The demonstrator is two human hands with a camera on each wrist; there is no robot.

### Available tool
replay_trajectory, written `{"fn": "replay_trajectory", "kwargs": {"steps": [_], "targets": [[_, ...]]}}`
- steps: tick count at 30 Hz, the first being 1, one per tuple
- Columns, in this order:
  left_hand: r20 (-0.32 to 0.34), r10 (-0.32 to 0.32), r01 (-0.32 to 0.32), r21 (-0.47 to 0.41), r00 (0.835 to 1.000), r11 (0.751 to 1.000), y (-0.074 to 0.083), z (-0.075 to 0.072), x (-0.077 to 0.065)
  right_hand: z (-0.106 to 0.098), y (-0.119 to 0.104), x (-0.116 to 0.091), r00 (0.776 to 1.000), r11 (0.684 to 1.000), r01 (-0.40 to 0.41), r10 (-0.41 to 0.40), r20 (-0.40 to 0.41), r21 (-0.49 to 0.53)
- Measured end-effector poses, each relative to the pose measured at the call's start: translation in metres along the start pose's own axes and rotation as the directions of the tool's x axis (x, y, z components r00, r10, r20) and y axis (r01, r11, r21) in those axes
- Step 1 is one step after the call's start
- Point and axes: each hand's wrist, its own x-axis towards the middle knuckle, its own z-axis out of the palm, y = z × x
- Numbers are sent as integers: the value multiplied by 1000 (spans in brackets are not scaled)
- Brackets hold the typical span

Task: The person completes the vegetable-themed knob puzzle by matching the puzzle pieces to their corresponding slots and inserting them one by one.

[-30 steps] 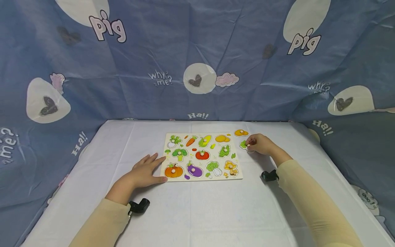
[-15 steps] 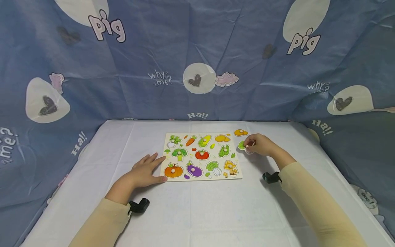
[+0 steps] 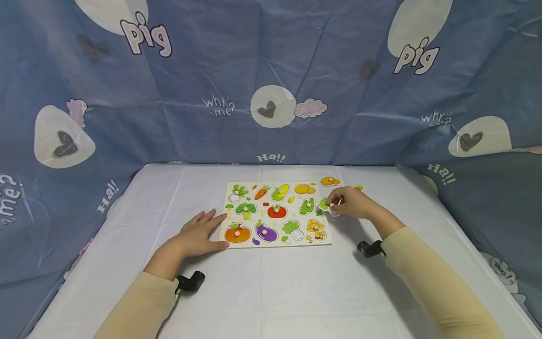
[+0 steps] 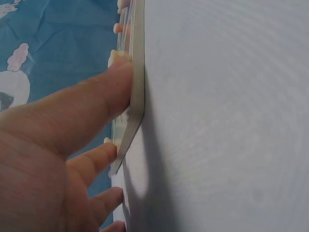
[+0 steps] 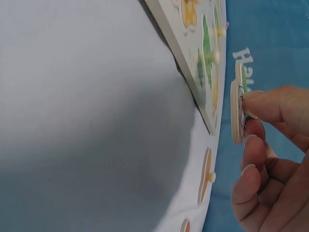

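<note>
My right hand [image 3: 349, 202] pinches a flat green-and-white leafy vegetable puzzle piece [image 3: 323, 204], likely bok choy, by its knob. In the right wrist view that piece [image 5: 237, 112] is held edge-on above the table, thumb and index finger together on it. It hangs at the right edge of the vegetable puzzle board [image 3: 275, 245]. My left hand [image 3: 199, 235] rests with spread fingers at the board's left edge. In the left wrist view the thumb [image 4: 96, 108] presses the board's edge [image 4: 137, 82].
A potato piece [image 3: 328, 181] lies beyond the board's right corner. Part of an orange-and-green piece [image 3: 359, 188] shows behind the right hand. Knobbed pieces such as the pumpkin [image 3: 237, 233], eggplant [image 3: 267, 232] and tomato [image 3: 277, 212] sit in the board. A patterned blue cloth [image 3: 271, 141] hangs behind.
My right hand has moved left with the leafy vegetable piece, from beside the board to its right edge. The orange-and-green piece has come into view behind it. The left hand stays put.
</note>
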Motion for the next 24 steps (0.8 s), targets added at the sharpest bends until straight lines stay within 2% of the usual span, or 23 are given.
{"fn": "replay_trajectory", "kwargs": {"steps": [15, 24], "targets": [[12, -11, 11, -11, 1000, 1000, 1, -2, -1, 16, -23, -3, 998, 998, 53, -54, 24, 29], [11, -7, 7, -8, 1000, 1000, 1, -2, 0, 31, -36, -2, 997, 997, 75, -75, 15, 6]]}}
